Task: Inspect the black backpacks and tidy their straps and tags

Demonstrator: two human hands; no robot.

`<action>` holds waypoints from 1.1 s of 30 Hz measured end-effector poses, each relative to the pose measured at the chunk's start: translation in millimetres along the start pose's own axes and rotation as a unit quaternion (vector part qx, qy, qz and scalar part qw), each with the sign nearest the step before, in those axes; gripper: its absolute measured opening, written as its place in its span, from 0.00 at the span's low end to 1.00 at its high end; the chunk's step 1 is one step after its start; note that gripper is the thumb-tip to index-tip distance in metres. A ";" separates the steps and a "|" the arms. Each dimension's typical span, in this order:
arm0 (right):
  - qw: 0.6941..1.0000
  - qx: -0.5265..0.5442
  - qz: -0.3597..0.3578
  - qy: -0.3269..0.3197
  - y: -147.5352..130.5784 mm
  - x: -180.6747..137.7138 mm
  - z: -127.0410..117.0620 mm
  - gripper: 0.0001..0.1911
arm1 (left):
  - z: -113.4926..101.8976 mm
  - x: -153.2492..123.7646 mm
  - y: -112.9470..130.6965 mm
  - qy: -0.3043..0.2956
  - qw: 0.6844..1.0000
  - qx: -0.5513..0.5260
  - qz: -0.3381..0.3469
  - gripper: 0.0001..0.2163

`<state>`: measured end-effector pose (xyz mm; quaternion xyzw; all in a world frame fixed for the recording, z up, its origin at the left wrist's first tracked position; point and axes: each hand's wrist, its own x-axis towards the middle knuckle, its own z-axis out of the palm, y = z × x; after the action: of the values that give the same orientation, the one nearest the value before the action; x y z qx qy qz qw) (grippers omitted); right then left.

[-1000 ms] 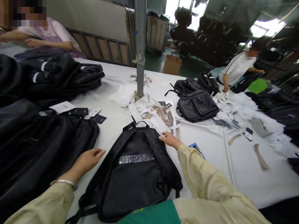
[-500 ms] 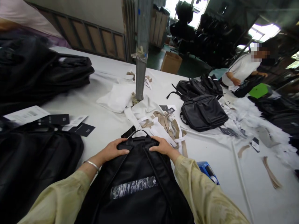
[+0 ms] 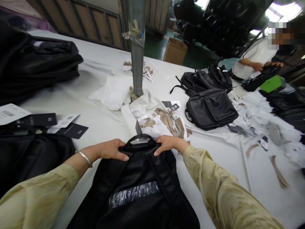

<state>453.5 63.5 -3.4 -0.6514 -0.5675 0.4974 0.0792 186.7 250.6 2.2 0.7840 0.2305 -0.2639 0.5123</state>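
Observation:
A black backpack [image 3: 140, 178] lies back side up right in front of me on the white table [image 3: 100, 124], with a plastic-wrapped strip across its middle. My left hand [image 3: 108, 150] grips the bag's top edge to the left of the carry handle [image 3: 139, 139]. My right hand [image 3: 168, 143] grips the top edge to the right of that handle. Both hands are closed on the bag, thumbs pressed on its back panel. A silver bangle sits on my left wrist.
A metal post [image 3: 137, 47] stands mid-table among white cloth and tan paper strips [image 3: 166, 119]. Black bags are piled at the left [image 3: 35, 66] and lie beyond the strips [image 3: 211, 108]. Dark tags [image 3: 71, 129] lie left. Another person [image 3: 257, 57] works at the far right.
Both hands went from lying near the backpack to gripping its top edge beside the handle. The view has since moved closer and tilted down, and the bag's top looks lifted a little.

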 end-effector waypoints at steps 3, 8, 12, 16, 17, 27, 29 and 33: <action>0.997 -0.002 -0.066 0.046 -14.1 2.3 2.1 0.26 | -2.2 5.0 8.4 -0.002 1.000 0.004 -0.010 0.18; 0.987 0.027 -0.152 0.053 -37.0 13.1 13.9 0.27 | 10.6 7.1 24.6 0.059 0.991 0.104 0.059 0.20; 0.992 -0.049 -0.107 0.050 -41.2 23.3 10.8 0.14 | 19.4 8.8 30.9 0.095 0.980 0.146 0.098 0.22; 0.990 -0.131 -0.006 0.047 -22.6 16.2 0.8 0.22 | 11.5 13.4 17.8 0.085 0.977 0.194 0.029 0.26; 0.989 -0.139 0.010 0.051 -14.4 11.3 0.5 0.24 | 8.6 14.3 10.7 0.088 0.977 0.195 0.017 0.28; 0.923 -0.174 0.214 0.267 41.0 2.9 82.5 0.16 | 20.6 39.9 -75.4 0.201 0.971 0.065 -0.113 0.27; 0.930 -0.152 0.208 0.264 36.9 2.0 80.5 0.16 | 25.3 43.2 -80.3 0.227 0.965 0.072 -0.111 0.26; 0.934 -0.115 0.111 0.321 12.4 -9.4 63.2 0.18 | 24.6 44.5 -80.3 0.229 0.964 0.104 -0.090 0.27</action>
<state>416.3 22.3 -37.5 -0.8399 -0.4889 0.1990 0.1263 165.1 261.6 -89.8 0.8483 0.3832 -0.1448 0.3356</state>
